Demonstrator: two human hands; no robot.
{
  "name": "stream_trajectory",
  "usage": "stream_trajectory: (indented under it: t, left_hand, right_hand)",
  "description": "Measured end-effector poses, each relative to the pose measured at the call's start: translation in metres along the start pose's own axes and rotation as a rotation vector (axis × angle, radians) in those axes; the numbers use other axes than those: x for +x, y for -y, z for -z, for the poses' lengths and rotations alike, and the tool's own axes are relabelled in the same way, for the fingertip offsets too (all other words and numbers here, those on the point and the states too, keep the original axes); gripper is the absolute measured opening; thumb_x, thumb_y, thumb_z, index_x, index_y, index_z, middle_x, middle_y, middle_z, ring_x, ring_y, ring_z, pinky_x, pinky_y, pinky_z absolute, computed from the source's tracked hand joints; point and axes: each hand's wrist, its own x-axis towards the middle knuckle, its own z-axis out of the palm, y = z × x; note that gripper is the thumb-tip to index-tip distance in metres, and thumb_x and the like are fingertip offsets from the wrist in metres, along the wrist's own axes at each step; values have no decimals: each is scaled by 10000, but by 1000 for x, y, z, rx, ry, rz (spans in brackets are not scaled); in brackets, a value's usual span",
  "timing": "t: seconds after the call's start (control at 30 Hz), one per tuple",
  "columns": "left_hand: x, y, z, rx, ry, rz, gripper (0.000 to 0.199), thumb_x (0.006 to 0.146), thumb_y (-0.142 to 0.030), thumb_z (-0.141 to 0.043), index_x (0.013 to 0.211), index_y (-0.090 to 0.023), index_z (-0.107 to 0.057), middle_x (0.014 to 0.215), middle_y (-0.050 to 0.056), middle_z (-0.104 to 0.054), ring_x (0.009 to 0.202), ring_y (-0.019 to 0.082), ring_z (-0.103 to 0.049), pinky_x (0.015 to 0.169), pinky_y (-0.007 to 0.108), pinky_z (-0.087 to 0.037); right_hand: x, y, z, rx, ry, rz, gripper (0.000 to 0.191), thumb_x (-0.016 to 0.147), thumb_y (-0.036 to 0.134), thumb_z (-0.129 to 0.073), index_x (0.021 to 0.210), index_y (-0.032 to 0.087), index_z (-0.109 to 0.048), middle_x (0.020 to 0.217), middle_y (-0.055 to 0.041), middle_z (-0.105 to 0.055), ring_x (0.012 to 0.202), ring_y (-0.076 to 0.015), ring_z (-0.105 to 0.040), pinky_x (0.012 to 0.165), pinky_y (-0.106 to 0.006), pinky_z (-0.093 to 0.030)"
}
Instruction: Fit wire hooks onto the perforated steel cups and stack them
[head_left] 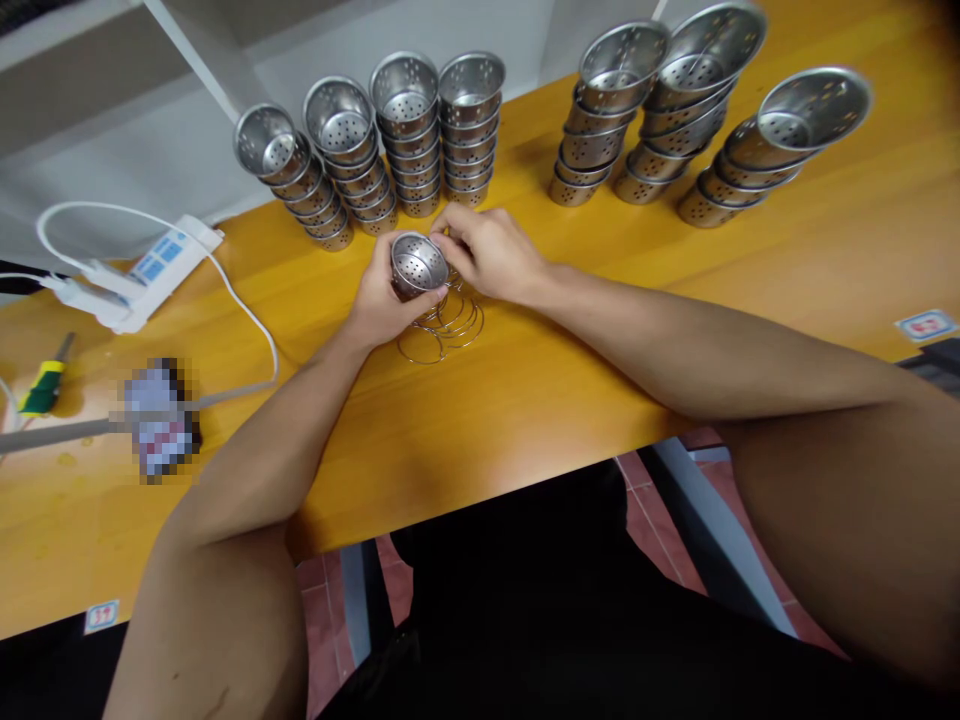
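A perforated metal cup (420, 264) is held with its mouth up in my left hand (385, 298), whose fingers and thumb wrap round it. My right hand (487, 250) is at the cup's right rim with thumb and fingertips pinched together; what lies between them is too small to make out. Thin wire rings (442, 335) rest on the table just below the cup, partly hidden by my hands.
Stacks of perforated cups (409, 130) stand behind my hands, and more stacks (652, 120) at the back right. To the left are a white power strip (161, 270) with cables, a blurred phone-like object (161, 420) and a green-yellow screwdriver (45, 385) on the wooden table (450, 440).
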Motion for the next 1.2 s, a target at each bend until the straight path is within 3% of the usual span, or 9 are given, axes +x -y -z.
stream_trajectory:
  t: [0.17,0.33,0.47,0.6,0.77,0.9,1.03,1.2]
  left_hand:
    - [1,-9,1,3,22,6,1115,956,-931,-1054,1773,-377,-538,1621,115,-751,1659,422,-768,1486,648,-633]
    - [4,-6,2,-4,49,-38,1233,873,-1028,-1052,1772,-361,-535,1659,128,-727,1659,433,-762,1495,657,-610]
    - [5,-11,2,-30,44,-12,1326,766,-1069,-1088,1734,-318,-579,1652,142,-740,1674,455,-749,1504,646,-592]
    - [4,-27,0,-110,35,86,1257,786,-1038,-1104,1684,-287,-645,1580,135,-789,1649,447,-762,1486,642,-603]
    - [6,-30,0,-354,9,202,963,883,-1010,-1060,1439,-274,-785,1308,75,-855,1330,338,-881,1299,579,-743]
    - [5,-21,2,-478,22,276,912,882,-960,-1096,1432,-287,-821,1285,70,-894,1186,275,-901,1134,483,-806]
    - [3,-16,3,-490,86,209,1004,809,-867,-1200,1524,-289,-795,1361,87,-907,1277,317,-925,1182,508,-801]
    - [3,-18,3,-413,100,186,964,896,-844,-1159,1559,-269,-760,1388,113,-894,1315,337,-917,1260,573,-764]
  right_hand:
    - [1,8,0,12,-2,-26,570,1397,636,-428,1611,237,-775,1178,-143,-843,1234,-375,-818,1215,-503,-641]
    - [3,2,-8,49,-57,7,495,1396,613,-501,1590,243,-766,1100,-105,-821,1118,-338,-811,1174,-482,-656]
    - [5,-3,-21,212,-175,63,437,1363,644,-613,1448,247,-775,926,-35,-740,932,-279,-745,1076,-444,-689]
    - [8,4,-26,446,-211,29,462,1304,733,-747,1321,272,-768,798,21,-628,778,-231,-651,895,-393,-705]
    - [15,5,-8,836,2,91,669,1147,895,-938,1158,253,-749,847,-2,-753,660,-149,-611,587,-270,-557]
    - [17,-1,2,1015,180,135,771,964,863,-1141,1137,233,-733,842,13,-805,583,-92,-590,484,-204,-458]
    - [17,-6,-6,1085,180,91,777,904,794,-1213,1056,231,-701,756,31,-766,565,-89,-626,467,-182,-451]
    - [13,-5,-12,1068,144,21,771,887,801,-1219,1001,233,-710,692,34,-733,531,-102,-631,471,-203,-494]
